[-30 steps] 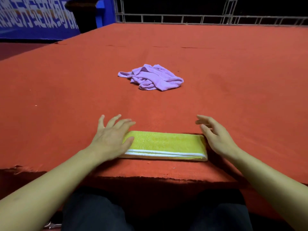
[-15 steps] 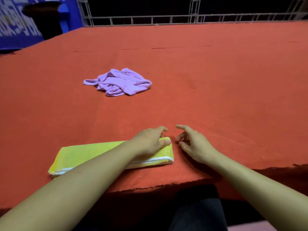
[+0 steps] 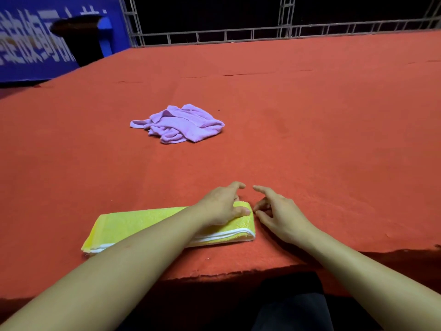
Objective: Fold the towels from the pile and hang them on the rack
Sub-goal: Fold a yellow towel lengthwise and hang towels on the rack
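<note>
My left hand (image 3: 223, 206) has crossed over since a second ago: then it lay flat on the left end of the yellow towel (image 3: 143, 222), and now it sits on the right end, fingers (image 3: 241, 211) curled over the far corner of the folded strip, gripping the top layers as far as I can judge. My right hand (image 3: 278, 212) has closed in too. A second ago it was off the towel's right end with fingers spread; now it hovers just beside that same end, fingers loosely bent and holding nothing, fingertips close to the terry edge but, from what I can see, not on it.

The towel itself lies along the near edge of the red table (image 3: 310, 139), folded into a long narrow band with its white border showing along the near side (the left end is partly hidden by my forearm). It has hardly shifted in the last half second.

I read this as both hands gathering at one end to carry it across for another fold, or to lift the strip for hanging. No rack is in view. The crumpled purple towel (image 3: 177, 124) sits well apart, farther up the table, not yet folded.
</note>
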